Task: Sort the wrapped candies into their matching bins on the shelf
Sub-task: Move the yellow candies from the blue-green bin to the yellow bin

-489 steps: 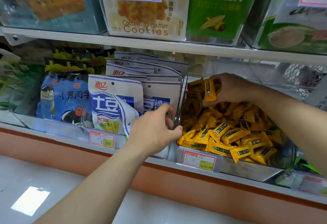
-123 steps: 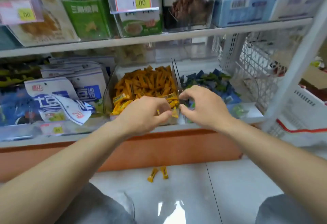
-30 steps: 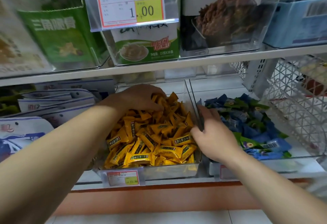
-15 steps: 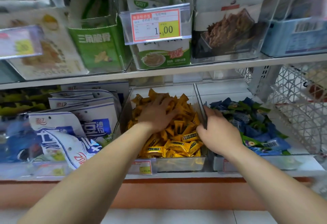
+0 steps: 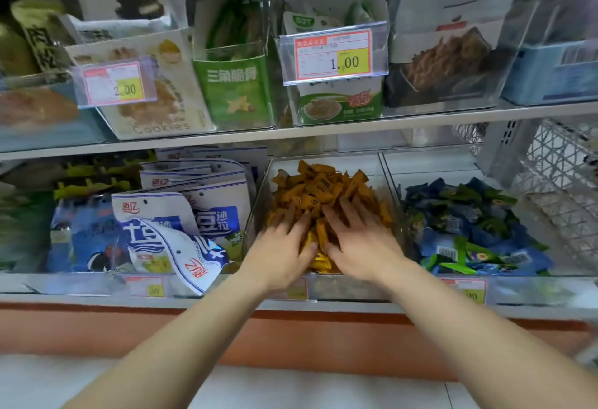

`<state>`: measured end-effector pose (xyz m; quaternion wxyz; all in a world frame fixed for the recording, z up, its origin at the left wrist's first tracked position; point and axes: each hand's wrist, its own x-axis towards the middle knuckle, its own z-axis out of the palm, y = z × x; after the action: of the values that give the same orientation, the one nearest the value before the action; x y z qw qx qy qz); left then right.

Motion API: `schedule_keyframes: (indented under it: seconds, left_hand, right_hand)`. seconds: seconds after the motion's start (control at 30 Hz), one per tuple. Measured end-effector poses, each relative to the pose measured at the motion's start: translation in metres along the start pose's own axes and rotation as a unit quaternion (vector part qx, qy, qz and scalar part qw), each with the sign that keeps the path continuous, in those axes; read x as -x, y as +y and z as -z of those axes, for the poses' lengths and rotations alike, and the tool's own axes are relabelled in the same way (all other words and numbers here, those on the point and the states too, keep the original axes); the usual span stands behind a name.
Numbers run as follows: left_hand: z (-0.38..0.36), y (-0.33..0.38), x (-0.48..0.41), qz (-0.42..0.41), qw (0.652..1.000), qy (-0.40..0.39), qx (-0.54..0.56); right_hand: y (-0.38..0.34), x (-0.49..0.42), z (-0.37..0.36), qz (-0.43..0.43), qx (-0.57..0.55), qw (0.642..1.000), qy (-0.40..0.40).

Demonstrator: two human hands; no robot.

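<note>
I see both hands in the clear bin (image 5: 256, 211) at the middle of the lower shelf (image 5: 97, 289), laid palm-down on the heap of yellow wrapped candies (image 5: 318, 185). My left hand (image 5: 281, 253) lies at the 7 o'clock side of the heap and my right hand (image 5: 362, 247) at the 5 o'clock side. The fingers of both are straight and spread, reaching toward 12 o'clock. Neither hand is curled round a candy; they press flat on the pile, with a narrow gap between them.

The candies are small oblong packets, and they lie jumbled with no single heading. At the back of the heap, many long axes slant between 10 and 2 o'clock. One packet in the gap between my hands runs nearly straight toward 12 o'clock. The motion blur hides the print on them.

Just beside this bin at 3 o'clock, a second clear bin (image 5: 393, 182) holds blue and green wrapped candies (image 5: 469, 224), likewise mixed in direction. At 9 o'clock stand white and blue snack bags (image 5: 210, 214), the front one bent over. On the upper shelf at 12 o'clock hangs a price tag (image 5: 333, 56) reading 1.00.
</note>
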<state>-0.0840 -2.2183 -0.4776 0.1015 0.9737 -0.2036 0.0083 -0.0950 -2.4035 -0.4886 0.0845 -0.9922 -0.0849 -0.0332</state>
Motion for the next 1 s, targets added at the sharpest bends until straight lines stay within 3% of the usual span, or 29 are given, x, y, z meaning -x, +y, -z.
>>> schedule_keyframes:
  seconds: [0.07, 0.17, 0.37, 0.47, 0.53, 0.67, 0.73, 0.8, 1.0]
  left_hand:
    - [0.0, -0.001, -0.009, 0.012, 1.0, 0.019, 0.016]
    - [0.0, 0.0, -0.021, 0.034, 0.999, 0.021, 0.014]
    - [0.012, 0.001, -0.017, 0.017, 0.984, 0.128, 0.123]
    - [0.023, 0.014, -0.031, -0.012, 0.978, 0.179, 0.104]
    - [0.03, 0.031, -0.058, -0.038, 0.984, 0.157, 0.069]
    - [0.03, 0.067, -0.114, -0.17, 0.985, -0.006, 0.019]
    - [0.015, 0.069, -0.128, -0.194, 0.978, -0.06, -0.047]
    - [0.003, 0.059, -0.136, -0.18, 0.979, -0.05, -0.088]
    - [0.015, -0.008, -0.147, -0.127, 0.989, -0.022, -0.069]
  right_hand:
    - [0.006, -0.016, -0.003, -0.02, -0.009, 0.999, -0.023]
    - [0.006, -0.028, -0.003, -0.057, -0.033, 0.998, 0.003]
    - [-0.003, -0.031, 0.028, -0.074, -0.057, 0.995, 0.044]
    - [0.012, -0.014, 0.053, -0.044, -0.028, 0.982, 0.181]
    - [0.037, -0.001, 0.058, -0.064, -0.008, 0.973, 0.22]
    - [0.069, 0.006, 0.04, -0.098, -0.109, 0.982, 0.121]
    - [0.072, 0.004, 0.033, -0.086, -0.145, 0.976, 0.135]
    - [0.076, 0.002, 0.031, -0.085, -0.162, 0.972, 0.15]
    - [0.082, 0.004, 0.03, -0.086, -0.172, 0.969, 0.153]
